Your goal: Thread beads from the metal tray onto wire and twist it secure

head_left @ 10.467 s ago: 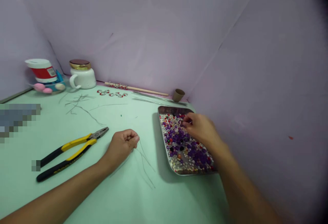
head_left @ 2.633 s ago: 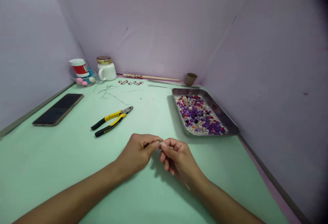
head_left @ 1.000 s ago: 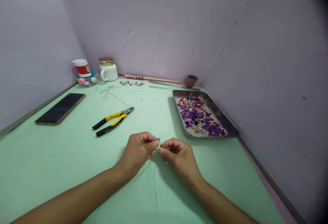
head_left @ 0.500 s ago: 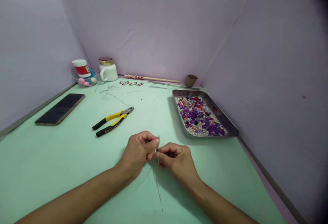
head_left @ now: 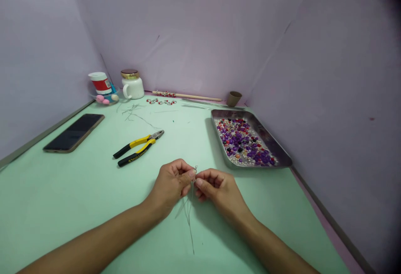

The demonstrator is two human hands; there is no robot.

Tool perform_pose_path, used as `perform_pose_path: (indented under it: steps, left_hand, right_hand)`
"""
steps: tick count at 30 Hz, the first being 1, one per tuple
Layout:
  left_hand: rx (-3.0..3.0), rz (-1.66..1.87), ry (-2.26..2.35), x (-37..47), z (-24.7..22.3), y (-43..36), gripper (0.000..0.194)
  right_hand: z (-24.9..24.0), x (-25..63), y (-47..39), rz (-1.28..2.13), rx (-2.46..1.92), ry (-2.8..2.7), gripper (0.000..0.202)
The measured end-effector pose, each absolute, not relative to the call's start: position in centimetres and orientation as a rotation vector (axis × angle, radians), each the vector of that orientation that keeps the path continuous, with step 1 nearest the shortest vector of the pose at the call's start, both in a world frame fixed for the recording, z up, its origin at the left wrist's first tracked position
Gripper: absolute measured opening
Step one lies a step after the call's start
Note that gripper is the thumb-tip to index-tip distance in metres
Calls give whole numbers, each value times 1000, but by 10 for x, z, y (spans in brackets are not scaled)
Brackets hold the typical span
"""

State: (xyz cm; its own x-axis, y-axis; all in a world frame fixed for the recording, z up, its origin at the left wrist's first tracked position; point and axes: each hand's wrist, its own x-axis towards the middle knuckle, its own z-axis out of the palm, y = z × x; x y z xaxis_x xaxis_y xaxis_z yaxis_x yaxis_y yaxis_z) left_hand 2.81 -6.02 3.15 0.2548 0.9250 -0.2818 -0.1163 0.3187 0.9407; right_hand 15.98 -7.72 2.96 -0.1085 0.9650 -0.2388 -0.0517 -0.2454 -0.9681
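Thin wire [head_left: 189, 219] hangs down between my two hands over the green tabletop, with a small twisted loop showing above my left fingertips. My left hand [head_left: 175, 182] pinches the wire just below that loop. Close beside it on the right, my right hand [head_left: 216, 186] is closed, thumb against forefinger, at the wire; the exact spot it grips is too small to make out. Pliers with yellow and black handles [head_left: 138, 150] lie beyond my left hand. A metal tray [head_left: 272, 142] of purple, red, black and white beads stands beyond my right hand.
A phone [head_left: 75, 133] lies at the left. Along the back are a bowl with a red-and-white tub [head_left: 102, 85], a white lidded mug [head_left: 134, 88], a beaded stick [head_left: 197, 97], red beaded pieces [head_left: 161, 102], loose wires [head_left: 133, 111] and a brown cup [head_left: 233, 98].
My right hand has moved slightly up, nearer the top of the wire. The hanging wire ends have swung a little to the left. My left hand has barely moved.
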Motion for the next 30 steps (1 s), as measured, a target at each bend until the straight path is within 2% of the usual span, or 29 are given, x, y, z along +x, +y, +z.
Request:
perform_pose_path:
  steps: [3, 6, 18, 23, 30]
  left_hand:
    - [990, 856, 1068, 29, 31, -61, 14]
    - [980, 839, 1092, 30, 31, -61, 15]
    - [941, 779, 1038, 29, 32, -58, 14]
    - [913, 755, 1065, 28, 29, -58, 17]
    - [912, 740, 1060, 30, 29, -57, 16]
  right_hand:
    - [32, 162, -76, 1554, -1244, -1027, 31]
    - [29, 161, -77, 1585, -1217, -1056, 34]
    - [34, 162, -78, 1568, -1245, -1063, 27]
    - [35, 160, -79, 1422, -1265, -1018, 20]
    - [30, 162, -78, 1596, -1149, -846, 24]
